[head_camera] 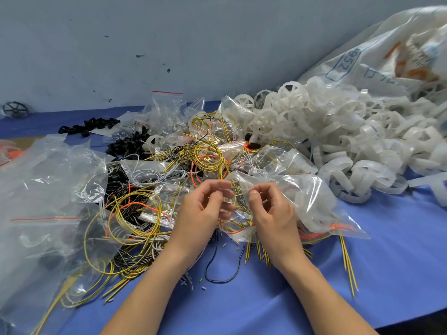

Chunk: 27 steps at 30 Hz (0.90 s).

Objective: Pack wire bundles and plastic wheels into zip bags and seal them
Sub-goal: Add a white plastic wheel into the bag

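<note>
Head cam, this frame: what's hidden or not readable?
1. Head view: the exact spot where the left hand and right hand pinch the clear plastic zip bag is hidden by their curled fingers.
2. Yellow wire bundle in that bag: the wire count is blurred by creased plastic.
3. Large white printed sack: cut off by the top-right edges.
4. Black spoked wheel, far left: too small for detail.

Your open room is the bare table [399, 274] along the near edge: between your forearms and out to the right, crossed only by a few stray wire ends [349, 269]. Left of your left hand [205, 209], a wire tangle [130, 226] and heaped bags [43, 189] cover the table. The bag [312, 204] pinched by it and your right hand [271, 211] spreads rightward. Behind, wheels [338, 136] and a sack [387, 52] fill the right, up to the wall [169, 32].
</note>
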Each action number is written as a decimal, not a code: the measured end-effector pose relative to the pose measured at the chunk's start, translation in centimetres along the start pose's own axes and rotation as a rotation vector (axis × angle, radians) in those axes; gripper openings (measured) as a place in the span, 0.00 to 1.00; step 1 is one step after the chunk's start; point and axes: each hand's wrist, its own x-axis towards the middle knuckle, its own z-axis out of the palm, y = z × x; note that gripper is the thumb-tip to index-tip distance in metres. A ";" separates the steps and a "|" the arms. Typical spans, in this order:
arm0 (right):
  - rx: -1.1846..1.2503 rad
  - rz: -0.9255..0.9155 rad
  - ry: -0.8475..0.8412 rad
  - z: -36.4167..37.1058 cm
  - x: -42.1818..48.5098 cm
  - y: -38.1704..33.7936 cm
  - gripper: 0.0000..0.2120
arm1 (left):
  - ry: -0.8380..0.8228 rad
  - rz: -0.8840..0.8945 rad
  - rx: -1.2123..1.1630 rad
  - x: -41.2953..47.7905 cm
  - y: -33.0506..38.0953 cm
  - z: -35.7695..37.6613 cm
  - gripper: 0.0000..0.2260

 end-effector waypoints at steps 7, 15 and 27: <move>0.063 0.027 0.008 0.0 0.2 0.3 0.06 | 0.226 0.241 0.345 3.5 1.6 0.8 0.12; 0.078 0.029 0.000 0.0 0.2 0.3 0.06 | 0.102 0.133 1.111 10.4 1.6 -3.1 0.19; 0.073 0.028 -0.011 0.0 0.1 0.6 0.06 | -0.200 0.156 1.335 9.6 -0.1 -5.1 0.19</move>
